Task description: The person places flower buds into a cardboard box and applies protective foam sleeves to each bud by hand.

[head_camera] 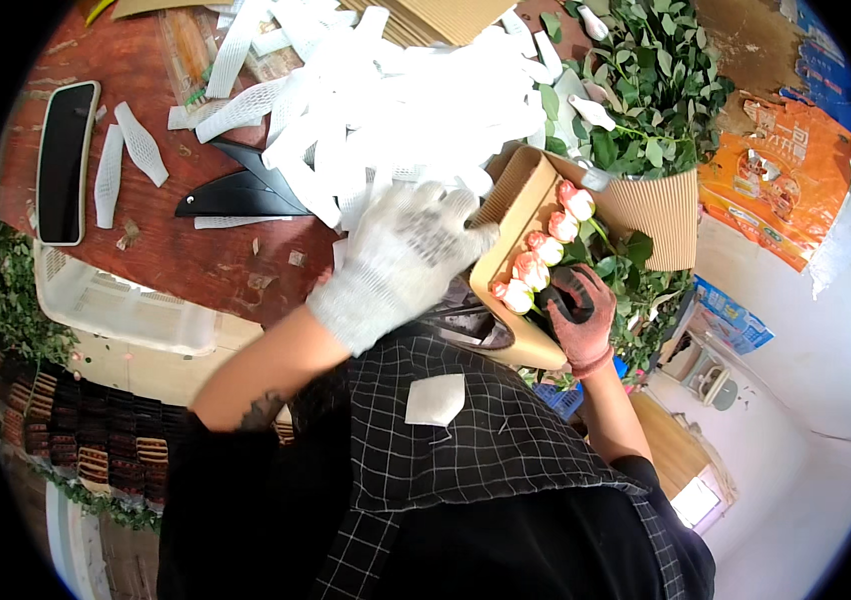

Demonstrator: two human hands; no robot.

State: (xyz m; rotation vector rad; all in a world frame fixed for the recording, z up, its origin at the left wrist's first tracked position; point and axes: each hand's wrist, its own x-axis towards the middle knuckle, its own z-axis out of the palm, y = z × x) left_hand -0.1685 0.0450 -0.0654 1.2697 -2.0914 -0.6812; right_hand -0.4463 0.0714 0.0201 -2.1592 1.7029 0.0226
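Pink roses (531,271) lie in a row on a sheet of brown corrugated cardboard (538,180), their leafy stems pointing right. My right hand (581,315), in a red and black glove, is curled at the stems just beside the lowest blooms; its fingertips are partly hidden, so what it grips is unclear. My left hand (422,244), in a whitish knit glove, is blurred, its fingers spread between the cardboard's left edge and a heap of white foam mesh flower sleeves (425,105). Whether it touches a sleeve cannot be told.
On the red-brown table (245,262) lie a phone (67,163), a black plastic piece (238,193) and loose mesh sleeves. Stacked cardboard (433,15) stands behind the heap. Leafy stems (650,82) fill the back right. A white plastic basket (133,307) is below the table's left edge.
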